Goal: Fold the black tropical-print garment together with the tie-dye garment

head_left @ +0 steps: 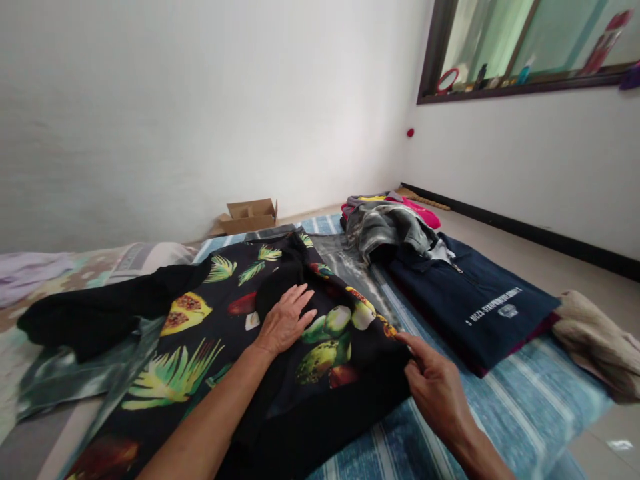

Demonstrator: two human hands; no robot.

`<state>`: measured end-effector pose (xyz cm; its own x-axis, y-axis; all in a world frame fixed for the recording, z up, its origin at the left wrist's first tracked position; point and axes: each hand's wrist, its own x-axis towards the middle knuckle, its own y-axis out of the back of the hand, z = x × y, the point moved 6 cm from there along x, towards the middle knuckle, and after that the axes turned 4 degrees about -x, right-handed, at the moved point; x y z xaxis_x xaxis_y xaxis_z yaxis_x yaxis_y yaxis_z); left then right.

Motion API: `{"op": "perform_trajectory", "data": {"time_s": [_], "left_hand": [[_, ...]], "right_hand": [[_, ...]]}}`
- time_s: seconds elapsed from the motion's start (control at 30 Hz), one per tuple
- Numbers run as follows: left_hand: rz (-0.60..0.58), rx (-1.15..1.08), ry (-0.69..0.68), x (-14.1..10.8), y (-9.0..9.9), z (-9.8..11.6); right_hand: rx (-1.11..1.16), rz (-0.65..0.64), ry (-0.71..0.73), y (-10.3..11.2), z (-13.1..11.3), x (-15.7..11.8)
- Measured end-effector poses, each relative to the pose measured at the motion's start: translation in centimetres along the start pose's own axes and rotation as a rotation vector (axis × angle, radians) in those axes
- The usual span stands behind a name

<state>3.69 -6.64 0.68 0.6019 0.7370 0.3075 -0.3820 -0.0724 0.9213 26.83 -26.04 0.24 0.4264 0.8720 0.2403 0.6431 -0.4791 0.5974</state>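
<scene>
Across the blue striped sheet [525, 393] lies the black fruit-print shirt [220, 327], seemingly part-folded; beside it, the navy zip-neck top [475, 300] is already folded. One sleeve [115, 300] lies outspread, untucked. The left hand [287, 320] presses flat; the right hand [435, 373] pinches the shirt's edge.

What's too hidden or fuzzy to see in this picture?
All in the head view:
Left hand: palm hidden by the back of the hand.
Right hand: curled fingertips hidden by the hand itself.
Fruit-print shirt: lower part cut off by the bottom edge.
Navy top: badge too small and blurred.
Cardboard box: floor hidden by its front side.
</scene>
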Motion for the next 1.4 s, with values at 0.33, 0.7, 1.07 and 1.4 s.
{"op": "perform_trajectory", "data": {"time_s": [0.33,0.7,1.07,1.4], "left_hand": [[-0.321,0.218,0.025,0.6,-1.3,1.3],[-0.357,0.153,0.080,1.7,-0.7,3.3],[-0.339,-0.005,0.030,3.7,-4.1,11.8],[-0.266,0.105,0.026,3.4,-5.0,12.2]], "right_hand": [[-0.253,-0.276,-0.140,-0.2,1.3,0.1],[-0.351,-0.304,-0.189,0.1,1.5,0.4],[-0.179,-0.272,-0.161,0.3,1.3,0.7],[-0.110,-0.262,-0.187,0.1,1.3,0.8]]}}
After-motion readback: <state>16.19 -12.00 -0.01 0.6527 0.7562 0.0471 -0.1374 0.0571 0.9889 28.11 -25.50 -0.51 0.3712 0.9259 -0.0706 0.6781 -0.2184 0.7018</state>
